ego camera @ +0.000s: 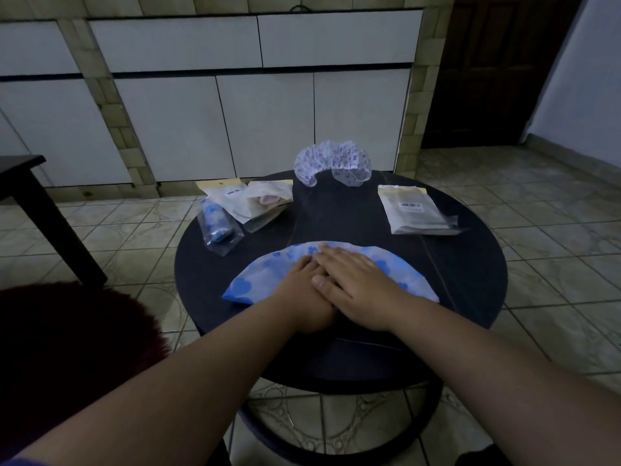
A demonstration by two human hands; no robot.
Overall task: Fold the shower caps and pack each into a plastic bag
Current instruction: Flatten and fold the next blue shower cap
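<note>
Blue cap (255, 280): folded to a half-moon, flat on the table (453, 280) at 6 o'clock, near edge.
L hand (304, 289): palm down on cap, fingers straight & together, partly under R hand.
R hand (353, 284): flat on cap, fingers straight, close together, overlapping L.
White cap (332, 162): unfolded, ruffled, 12 o'clock, far edge.
Packed bag (218, 227): blue cap inside, 10 o'clock.
Bags w/ barcode (258, 201): 11 o'clock, just beside packed bag.
Bag stack (415, 210): 2 o'clock.

The round dark surface (470, 280) carries a half-folded blue flowered shower cap (255, 280), a white ruffled cap (332, 163), a bagged blue cap (218, 227), bagged packets (262, 203) and a stack of plastic bags (416, 210).
</note>
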